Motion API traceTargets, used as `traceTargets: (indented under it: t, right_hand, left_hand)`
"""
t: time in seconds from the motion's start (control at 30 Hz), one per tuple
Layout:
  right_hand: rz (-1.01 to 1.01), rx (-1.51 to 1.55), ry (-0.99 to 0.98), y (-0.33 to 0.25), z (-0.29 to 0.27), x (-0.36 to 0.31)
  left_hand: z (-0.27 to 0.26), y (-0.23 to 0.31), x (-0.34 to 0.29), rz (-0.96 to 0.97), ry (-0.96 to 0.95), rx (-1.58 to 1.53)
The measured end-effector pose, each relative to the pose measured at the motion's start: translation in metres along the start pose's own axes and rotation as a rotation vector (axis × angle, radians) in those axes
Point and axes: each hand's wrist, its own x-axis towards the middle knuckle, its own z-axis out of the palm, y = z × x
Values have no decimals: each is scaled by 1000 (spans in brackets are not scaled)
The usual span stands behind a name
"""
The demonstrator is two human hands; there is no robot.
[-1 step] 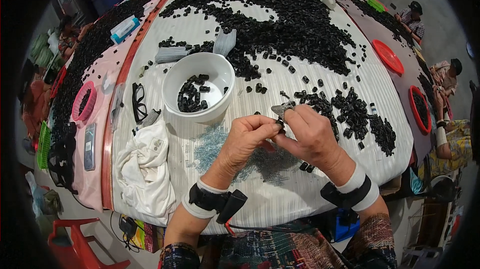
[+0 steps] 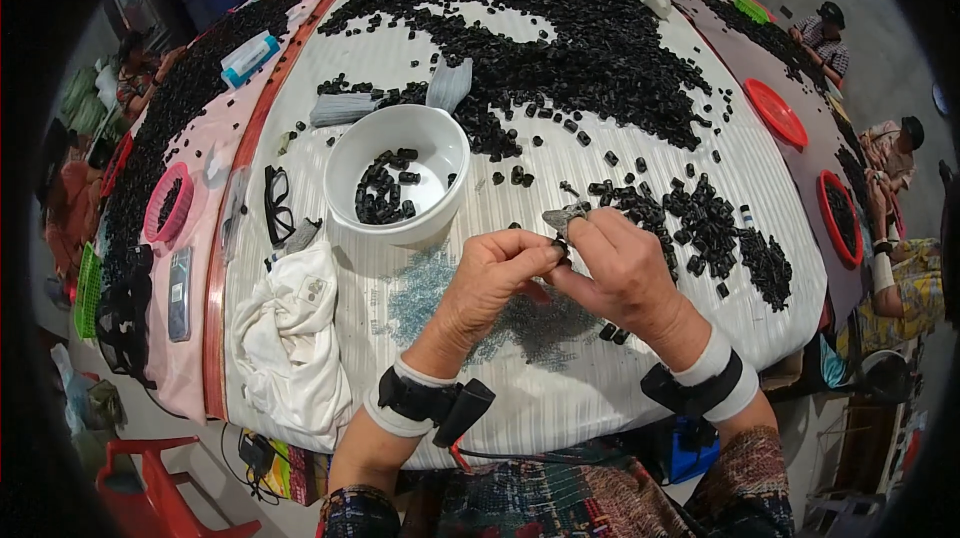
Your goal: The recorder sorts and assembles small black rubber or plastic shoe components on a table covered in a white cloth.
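Note:
Close together over the near middle of the table, my two hands meet at a small black part (image 2: 562, 250), mostly hidden by the fingers. My left hand (image 2: 485, 283) pinches it between thumb and forefinger. From the other side, my right hand (image 2: 625, 263) closes on the same part. A grey cloth-like piece (image 2: 560, 219) shows at the right fingertips; whether it is worn or held is unclear. Beneath my hands lies a spread of tiny bluish pieces (image 2: 430, 298) resembling small springs. Just right of them are piles of small black cylindrical parts (image 2: 700, 228).
A white bowl (image 2: 445, 153) with some black parts stands left of centre. Glasses (image 2: 277, 206) and a white cloth (image 2: 290, 338) lie at the left. A large black heap (image 2: 560, 38) covers the far table. Red baskets (image 2: 775, 113) and other people (image 2: 825, 43) are at the sides.

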Motion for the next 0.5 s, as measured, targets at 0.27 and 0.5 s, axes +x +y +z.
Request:
traceTargets:
  t: [0.27, 0.5]
  right_hand:
    - [-45, 13, -33, 1, -1, -5]
    - [54, 165, -30, 15, -20, -2]
  left_hand:
    - [-1, 1, 0, 0, -19, 52]
    - [3, 4, -2, 21, -6, 26]
